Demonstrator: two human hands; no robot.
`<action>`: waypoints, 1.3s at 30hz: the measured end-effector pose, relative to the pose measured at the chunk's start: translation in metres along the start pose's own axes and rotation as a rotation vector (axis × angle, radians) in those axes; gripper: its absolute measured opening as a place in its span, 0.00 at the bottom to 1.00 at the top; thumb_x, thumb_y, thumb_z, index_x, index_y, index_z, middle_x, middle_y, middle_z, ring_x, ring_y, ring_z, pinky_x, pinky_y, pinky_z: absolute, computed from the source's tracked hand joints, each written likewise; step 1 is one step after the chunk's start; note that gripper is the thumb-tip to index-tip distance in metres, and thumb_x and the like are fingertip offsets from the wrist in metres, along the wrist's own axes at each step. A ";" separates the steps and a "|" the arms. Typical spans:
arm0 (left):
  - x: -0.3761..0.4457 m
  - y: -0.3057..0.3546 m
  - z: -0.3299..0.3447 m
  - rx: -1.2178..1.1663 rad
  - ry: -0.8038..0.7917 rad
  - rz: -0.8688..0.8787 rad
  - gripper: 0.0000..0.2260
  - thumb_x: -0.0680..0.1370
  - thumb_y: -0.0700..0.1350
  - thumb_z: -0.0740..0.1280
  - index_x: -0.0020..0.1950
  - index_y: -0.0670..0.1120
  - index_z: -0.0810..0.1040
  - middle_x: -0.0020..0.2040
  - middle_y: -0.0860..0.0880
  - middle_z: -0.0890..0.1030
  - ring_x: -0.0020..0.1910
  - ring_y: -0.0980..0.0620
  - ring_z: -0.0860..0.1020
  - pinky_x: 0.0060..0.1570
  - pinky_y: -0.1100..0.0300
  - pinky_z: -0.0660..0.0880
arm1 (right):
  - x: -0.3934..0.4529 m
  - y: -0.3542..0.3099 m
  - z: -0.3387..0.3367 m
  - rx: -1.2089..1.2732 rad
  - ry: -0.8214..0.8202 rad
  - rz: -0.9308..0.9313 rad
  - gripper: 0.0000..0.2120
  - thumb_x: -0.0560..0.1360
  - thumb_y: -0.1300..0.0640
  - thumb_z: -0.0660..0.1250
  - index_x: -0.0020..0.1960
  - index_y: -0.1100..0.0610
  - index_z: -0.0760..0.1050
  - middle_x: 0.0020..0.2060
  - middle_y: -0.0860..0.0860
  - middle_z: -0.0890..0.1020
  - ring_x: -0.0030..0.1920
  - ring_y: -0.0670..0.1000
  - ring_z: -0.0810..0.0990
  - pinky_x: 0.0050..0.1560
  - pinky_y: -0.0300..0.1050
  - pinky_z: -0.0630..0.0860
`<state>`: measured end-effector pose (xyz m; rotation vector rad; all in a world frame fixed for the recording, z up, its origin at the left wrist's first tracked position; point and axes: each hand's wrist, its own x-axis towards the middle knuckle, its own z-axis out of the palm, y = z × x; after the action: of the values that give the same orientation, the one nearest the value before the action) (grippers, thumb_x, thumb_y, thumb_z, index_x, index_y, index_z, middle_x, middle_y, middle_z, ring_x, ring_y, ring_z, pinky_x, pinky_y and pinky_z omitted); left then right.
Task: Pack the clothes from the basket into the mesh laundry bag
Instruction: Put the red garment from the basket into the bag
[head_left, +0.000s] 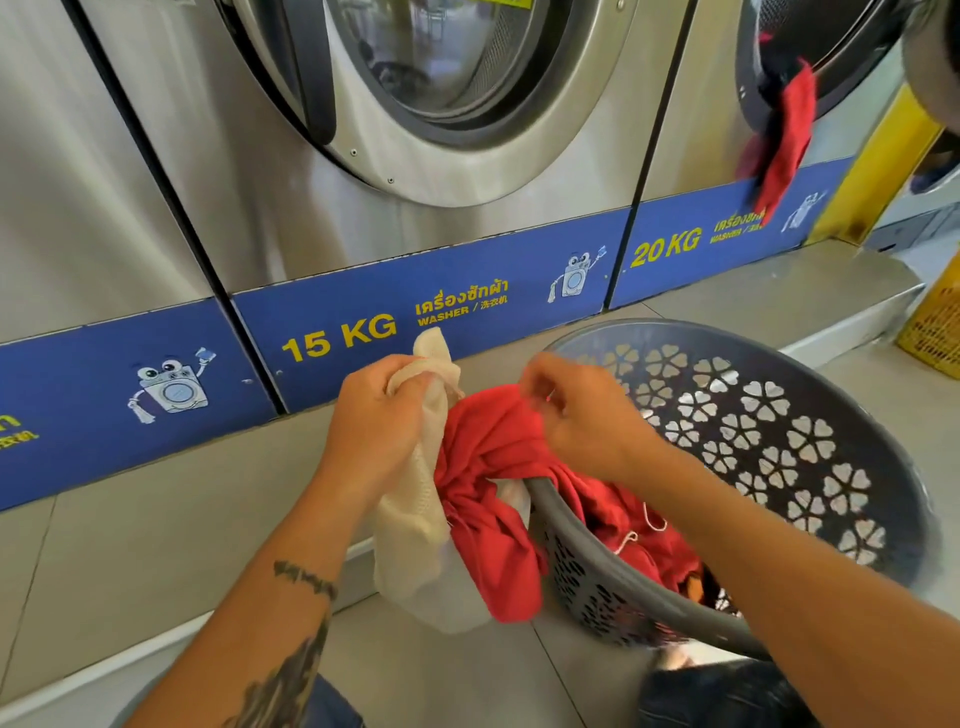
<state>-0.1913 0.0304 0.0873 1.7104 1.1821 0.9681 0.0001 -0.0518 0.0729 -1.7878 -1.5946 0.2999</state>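
A cream mesh laundry bag (415, 509) hangs just left of a grey plastic basket (769, 426) with heart-shaped holes. My left hand (374, 415) is shut on the bag's gathered top edge. A red garment (493, 467) drapes over the basket's near rim, one end lying against the bag and the other down inside the basket. My right hand (582, 410) pinches the top of that red garment, possibly together with a thin white cord. More red and orange cloth lies deep in the basket, partly hidden by my right forearm.
Steel washers (415, 104) with blue 15 KG and 20 KG bands stand on a raised tiled step straight ahead. A red cloth (784, 140) hangs from the right washer's open door. A yellow crate (935, 322) sits at the far right. My knees are at the bottom edge.
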 end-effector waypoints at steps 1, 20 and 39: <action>-0.001 -0.001 0.000 0.024 0.000 -0.001 0.08 0.77 0.45 0.64 0.46 0.52 0.82 0.42 0.58 0.82 0.37 0.68 0.76 0.36 0.66 0.68 | 0.002 0.013 -0.005 -0.012 0.013 0.078 0.17 0.68 0.62 0.64 0.56 0.53 0.76 0.47 0.50 0.82 0.43 0.53 0.79 0.46 0.50 0.77; 0.001 -0.001 0.001 0.114 0.052 0.032 0.10 0.75 0.50 0.65 0.44 0.51 0.86 0.34 0.54 0.82 0.35 0.58 0.77 0.37 0.60 0.73 | -0.001 -0.009 -0.004 0.097 0.070 0.047 0.15 0.71 0.49 0.71 0.54 0.50 0.71 0.40 0.43 0.80 0.39 0.42 0.78 0.42 0.40 0.73; -0.002 -0.006 -0.002 0.099 0.032 0.116 0.15 0.73 0.34 0.57 0.36 0.48 0.79 0.24 0.57 0.72 0.24 0.61 0.69 0.23 0.70 0.64 | -0.025 0.024 -0.007 0.342 -0.542 0.642 0.30 0.72 0.53 0.75 0.70 0.49 0.67 0.62 0.51 0.79 0.58 0.55 0.81 0.60 0.57 0.79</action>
<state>-0.1957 0.0298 0.0824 1.8655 1.1801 1.0248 0.0176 -0.0771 0.0561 -1.9860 -1.1350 1.3650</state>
